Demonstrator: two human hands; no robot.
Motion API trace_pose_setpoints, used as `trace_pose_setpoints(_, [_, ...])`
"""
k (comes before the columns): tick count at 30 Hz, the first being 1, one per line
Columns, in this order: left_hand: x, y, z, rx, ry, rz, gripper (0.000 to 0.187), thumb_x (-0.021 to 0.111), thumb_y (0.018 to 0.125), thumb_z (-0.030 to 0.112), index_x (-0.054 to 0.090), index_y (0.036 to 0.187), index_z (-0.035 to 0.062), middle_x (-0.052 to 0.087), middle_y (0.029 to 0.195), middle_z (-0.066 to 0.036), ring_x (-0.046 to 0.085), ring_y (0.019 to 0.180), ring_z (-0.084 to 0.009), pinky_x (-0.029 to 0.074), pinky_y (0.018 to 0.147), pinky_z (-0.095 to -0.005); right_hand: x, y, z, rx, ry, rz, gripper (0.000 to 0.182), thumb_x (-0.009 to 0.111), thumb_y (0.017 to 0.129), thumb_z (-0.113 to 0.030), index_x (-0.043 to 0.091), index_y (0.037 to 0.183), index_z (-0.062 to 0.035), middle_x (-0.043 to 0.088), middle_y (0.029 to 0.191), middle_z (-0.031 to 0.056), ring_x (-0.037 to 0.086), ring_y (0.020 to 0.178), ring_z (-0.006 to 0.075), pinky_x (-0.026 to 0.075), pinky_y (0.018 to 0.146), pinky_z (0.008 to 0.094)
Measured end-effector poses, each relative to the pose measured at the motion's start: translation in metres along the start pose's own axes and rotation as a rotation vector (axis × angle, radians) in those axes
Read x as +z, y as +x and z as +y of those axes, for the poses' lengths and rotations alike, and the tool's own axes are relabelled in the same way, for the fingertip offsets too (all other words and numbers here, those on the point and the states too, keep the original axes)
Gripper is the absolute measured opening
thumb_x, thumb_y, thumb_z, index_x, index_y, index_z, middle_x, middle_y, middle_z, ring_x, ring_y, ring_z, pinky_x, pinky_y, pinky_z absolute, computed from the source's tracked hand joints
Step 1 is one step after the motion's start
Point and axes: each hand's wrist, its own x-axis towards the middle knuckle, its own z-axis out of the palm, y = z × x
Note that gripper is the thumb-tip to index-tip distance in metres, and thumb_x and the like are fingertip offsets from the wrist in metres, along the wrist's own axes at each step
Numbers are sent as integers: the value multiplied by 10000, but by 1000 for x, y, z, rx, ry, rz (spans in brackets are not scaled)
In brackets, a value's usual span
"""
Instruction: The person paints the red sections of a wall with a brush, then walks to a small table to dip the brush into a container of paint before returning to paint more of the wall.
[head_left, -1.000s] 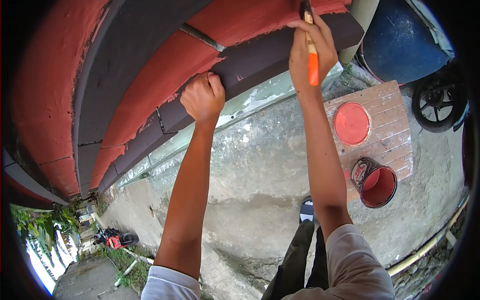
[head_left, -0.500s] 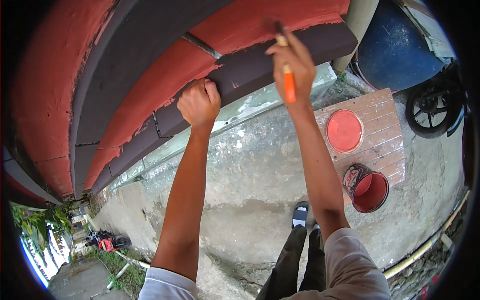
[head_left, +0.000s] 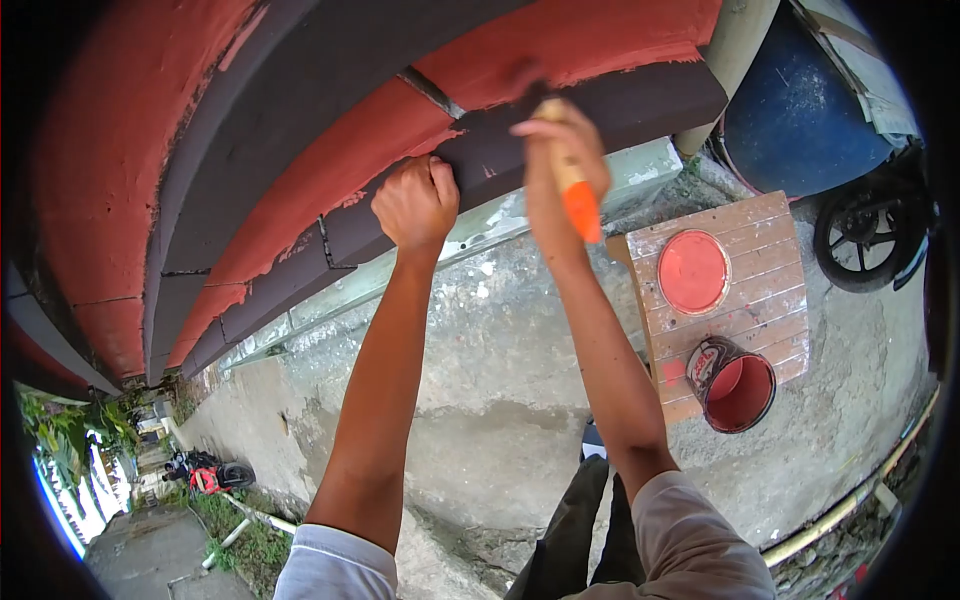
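Note:
My right hand (head_left: 565, 165) grips a paintbrush (head_left: 573, 190) with a wooden handle and an orange end. Its dark bristles, blurred by motion, meet the red band of the wall (head_left: 610, 40) just above the dark grey ledge (head_left: 640, 105). My left hand (head_left: 417, 200) is closed in a fist and rests against the grey ledge; whether anything is inside it is hidden. Below on the right, a paint can (head_left: 733, 385) coated red inside stands on a slatted wooden stool (head_left: 770, 250), with a round red-painted lid (head_left: 694, 271) beside it.
A blue barrel (head_left: 800, 110) and a black wheel (head_left: 865, 240) sit at the right, near a pale pipe (head_left: 735, 45). A concrete path (head_left: 480, 400) runs beneath me. Far left stands a red motorcycle (head_left: 205, 477).
My right hand and the paintbrush have moved left and slightly down along the red band. The view has shifted a little; my left hand keeps its place on the ledge.

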Motion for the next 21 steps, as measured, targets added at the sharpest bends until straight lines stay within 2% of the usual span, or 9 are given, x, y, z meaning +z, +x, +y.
trace_pose_setpoints(2, [-1, 1, 0, -4, -10, 4, 295, 592, 914, 288, 722, 763, 69, 692, 679, -175, 677, 604, -420, 536, 570, -529, -3, 6, 9, 315, 86, 216, 129, 672, 906, 36, 770, 920, -47, 719, 1066, 140, 694, 986, 265, 530, 917, 366])
trace_pose_setpoints(4, [-1, 1, 1, -7, -20, -4, 296, 591, 916, 288, 723, 763, 72, 694, 682, -175, 676, 605, -420, 536, 576, -535, 13, 3, 9, 244, -40, 113, 131, 663, 996, -1, 771, 940, -51, 685, 937, 50, 604, 801, 110, 480, 733, 275])
trace_pose_setpoints(5, [-3, -1, 2, -21, -10, -35, 301, 580, 922, 282, 724, 770, 66, 698, 707, -184, 681, 632, -425, 536, 600, -538, 27, -6, 2, 266, 18, 107, 128, 649, 954, 22, 752, 914, -43, 711, 990, 147, 689, 955, 255, 519, 874, 350])
trace_pose_setpoints(11, [-6, 2, 6, -46, 21, -99, 308, 559, 936, 273, 730, 797, 57, 714, 769, -201, 690, 686, -436, 538, 648, -548, 25, -10, -12, 675, 494, 154, 143, 627, 991, 5, 740, 910, -29, 680, 822, 37, 643, 790, 120, 495, 731, 268])
trace_pose_setpoints(12, [-5, 2, 4, -47, 15, -92, 309, 559, 938, 275, 730, 800, 58, 716, 775, -201, 691, 686, -436, 539, 648, -548, 18, -4, -11, 610, 384, 169, 116, 629, 1024, -9, 711, 952, 30, 696, 971, 83, 702, 903, 158, 626, 940, 334])
trace_pose_setpoints(14, [-3, -1, 2, -33, 9, -64, 308, 569, 934, 286, 728, 791, 64, 711, 753, -197, 689, 666, -435, 539, 629, -548, 19, 2, -10, 613, 370, 322, 105, 639, 1014, -10, 721, 951, 7, 703, 941, 62, 683, 868, 129, 608, 839, 294])
trace_pose_setpoints(16, [-1, 0, 0, 6, 7, -11, 310, 587, 921, 304, 725, 768, 73, 697, 700, -190, 683, 626, -432, 536, 589, -546, 43, -21, -3, 517, 228, 175, 141, 627, 972, 17, 740, 911, -42, 664, 786, 27, 611, 752, 105, 463, 676, 275])
trace_pose_setpoints(18, [-3, 0, 2, -42, 24, -80, 308, 587, 920, 302, 725, 767, 72, 694, 698, -195, 680, 625, -436, 536, 588, -546, 66, -38, -16, 505, 283, 124, 134, 645, 935, 6, 750, 873, -50, 658, 775, 35, 598, 743, 94, 455, 664, 285])
trace_pose_setpoints(21, [-4, 1, 2, -15, 23, -42, 308, 586, 922, 301, 726, 771, 71, 693, 697, -197, 680, 625, -440, 535, 588, -546, 52, -34, -24, 712, 457, 79, 124, 648, 924, 14, 750, 875, -35, 662, 771, 24, 588, 740, 71, 462, 674, 273])
